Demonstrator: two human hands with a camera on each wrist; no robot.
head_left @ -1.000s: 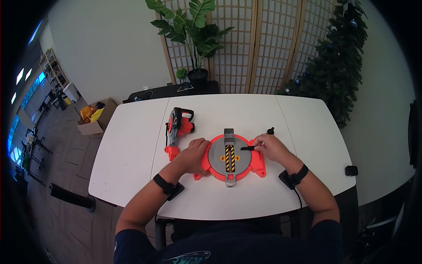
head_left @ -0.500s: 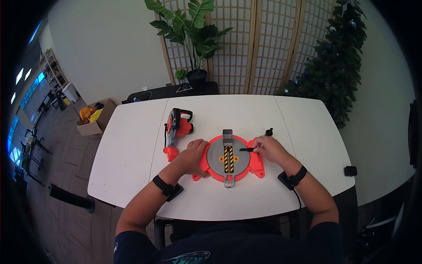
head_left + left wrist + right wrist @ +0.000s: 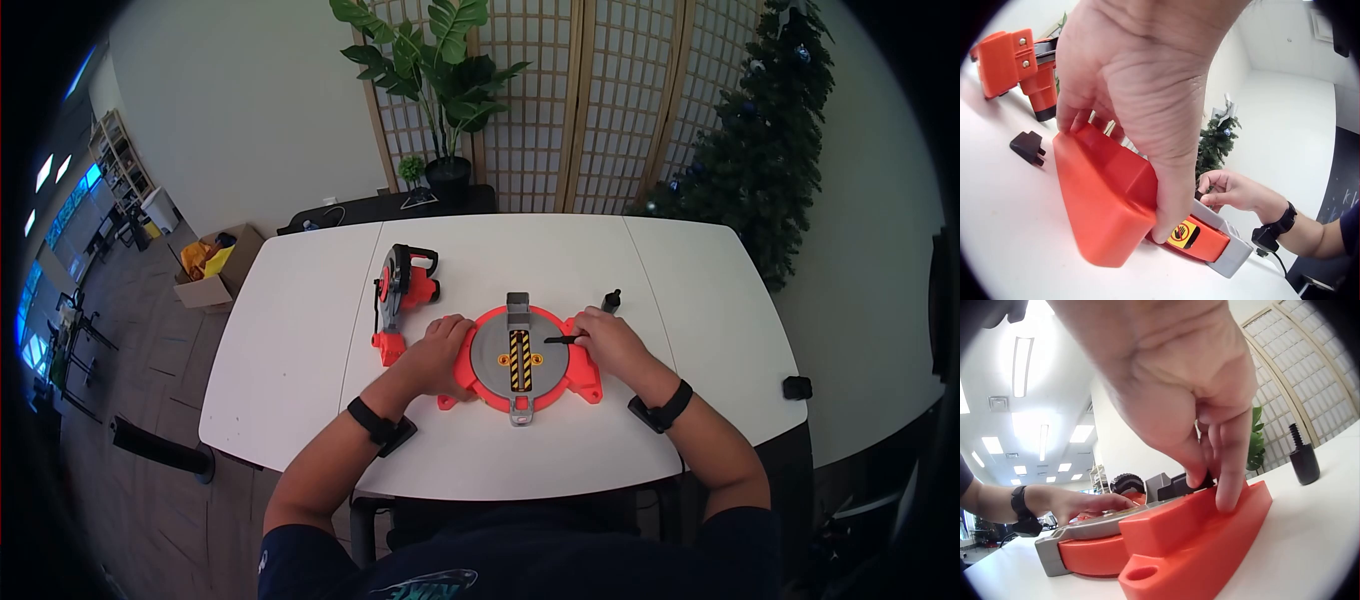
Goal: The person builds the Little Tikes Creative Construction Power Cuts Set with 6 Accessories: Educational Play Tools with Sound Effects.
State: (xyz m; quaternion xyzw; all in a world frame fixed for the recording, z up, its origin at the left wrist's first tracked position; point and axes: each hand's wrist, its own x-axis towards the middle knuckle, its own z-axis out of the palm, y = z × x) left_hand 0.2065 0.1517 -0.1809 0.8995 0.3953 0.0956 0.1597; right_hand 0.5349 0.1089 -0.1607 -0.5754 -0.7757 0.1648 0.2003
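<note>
A red and grey round base (image 3: 491,358) with a yellow-and-black striped strip lies on the white table. My left hand (image 3: 437,358) grips its red left side, thumb and fingers wrapped round the red block (image 3: 1110,194). At the right side, my right hand (image 3: 612,343) pinches a thin black piece (image 3: 562,340) that reaches over the grey disc. In the right wrist view, that black piece (image 3: 1175,486) sits between thumb and fingers, close above the red side part (image 3: 1197,544); whether it is seated there I cannot tell.
A red, grey and black toy saw part (image 3: 405,285) stands at the back left. Behind my right hand is a black threaded knob (image 3: 1305,464). A small black two-pronged piece (image 3: 1027,147) lies near the base's left side. A black object (image 3: 797,388) sits at the table's right edge.
My right hand has shifted and turned slightly, its wrist a little further up and left, with the black piece still pinched. The left hand and the base look unchanged.
</note>
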